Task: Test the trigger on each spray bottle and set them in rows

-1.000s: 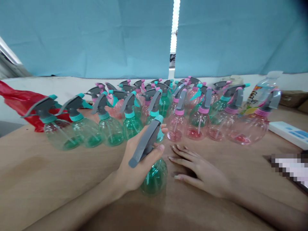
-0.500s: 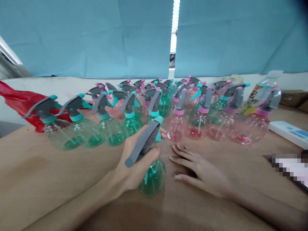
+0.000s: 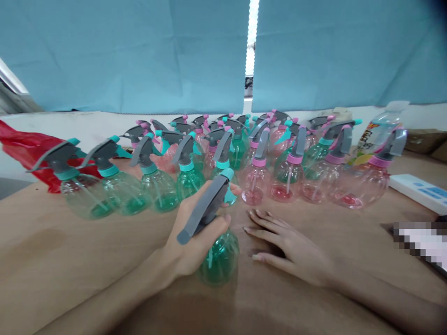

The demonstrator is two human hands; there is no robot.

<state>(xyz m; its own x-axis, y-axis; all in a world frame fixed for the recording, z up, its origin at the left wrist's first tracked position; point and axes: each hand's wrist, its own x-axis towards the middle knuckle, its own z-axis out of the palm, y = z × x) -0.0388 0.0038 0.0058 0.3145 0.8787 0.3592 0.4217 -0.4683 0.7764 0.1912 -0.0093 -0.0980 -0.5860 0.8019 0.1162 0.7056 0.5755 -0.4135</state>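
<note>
My left hand (image 3: 190, 232) is wrapped round the neck of a green spray bottle (image 3: 220, 260), just below its grey trigger head. The bottle stands at the near middle of the table, its turquoise nozzle pointing away from me; my fingers hide the collar. To the right, my right hand (image 3: 288, 244) lies on the tabletop with its fingers spread and nothing in it. Just beyond the hands runs a front row of spray bottles: green ones (image 3: 162, 190) on the left, pink ones (image 3: 286, 181) on the right.
More green and pink spray bottles (image 3: 239, 149) crowd behind the front row. A red plastic bag (image 3: 31, 149) lies at the left. On the right are a clear labelled bottle (image 3: 380, 125), a white box (image 3: 417, 190) and a pixelated flat object (image 3: 422, 242) on the wooden table (image 3: 115, 260).
The whole view has shifted very slightly. My left hand keeps its hold on the green spray bottle, and my right hand stays flat in the same place.
</note>
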